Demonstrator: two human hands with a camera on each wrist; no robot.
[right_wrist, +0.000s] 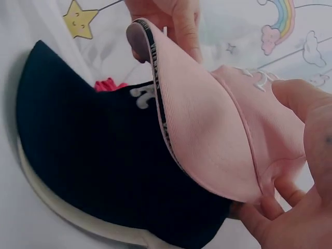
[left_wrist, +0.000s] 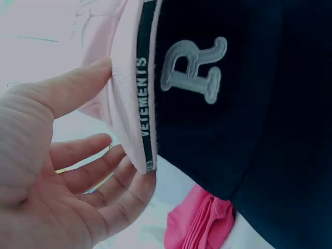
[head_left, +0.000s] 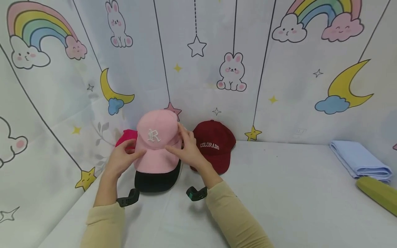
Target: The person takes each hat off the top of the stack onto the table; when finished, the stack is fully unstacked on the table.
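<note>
A pink baseball cap [head_left: 158,160] with a white R on its front is over a black cap [head_left: 157,182], whose own R shows below the pink brim in the left wrist view. My left hand [head_left: 122,160] holds the pink cap's left side, thumb on the brim and fingers curled at its edge. On the other side, my right hand [head_left: 189,148] grips the pink cap with thumb in front and fingers along the side. A cream brim [right_wrist: 78,218] shows under the black one in the right wrist view.
A dark red cap [head_left: 214,146] reading COLORADO stands just right of the stack. Behind it on the left is a bright pink cloth item [head_left: 126,136]. A folded light blue cloth [head_left: 359,160] and a green object [head_left: 379,193] lie at the table's right.
</note>
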